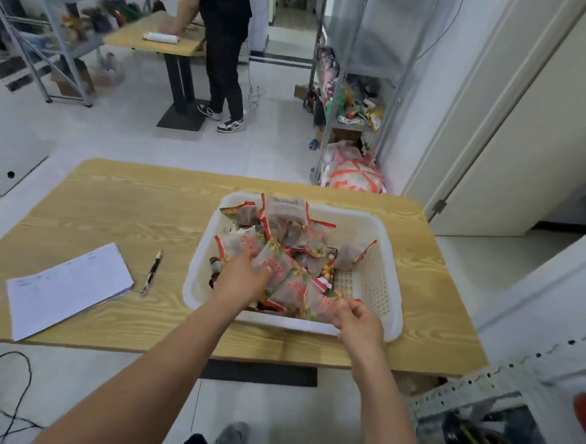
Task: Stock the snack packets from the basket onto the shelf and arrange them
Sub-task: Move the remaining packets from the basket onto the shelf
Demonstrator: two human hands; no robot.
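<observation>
A white perforated plastic basket (381, 261) stands on the wooden table (120, 211), holding several translucent snack packets (285, 214) with red edges. My left hand (243, 277) reaches into the basket's near left part, its fingers closing over a packet (271, 265). My right hand (357, 320) is at the basket's near rim and pinches the edge of another packet (321, 299). A metal shelf (480, 387) juts in at the lower right. A second shelf (346, 115) with packets stands behind the table.
A stack of papers (68, 287) and a pen (153, 270) lie left of the basket. A person in black (223, 46) stands at another table (155, 35) further back. A black cable (6, 393) trails on the floor at lower left. My shoe (230, 437) is under the table edge.
</observation>
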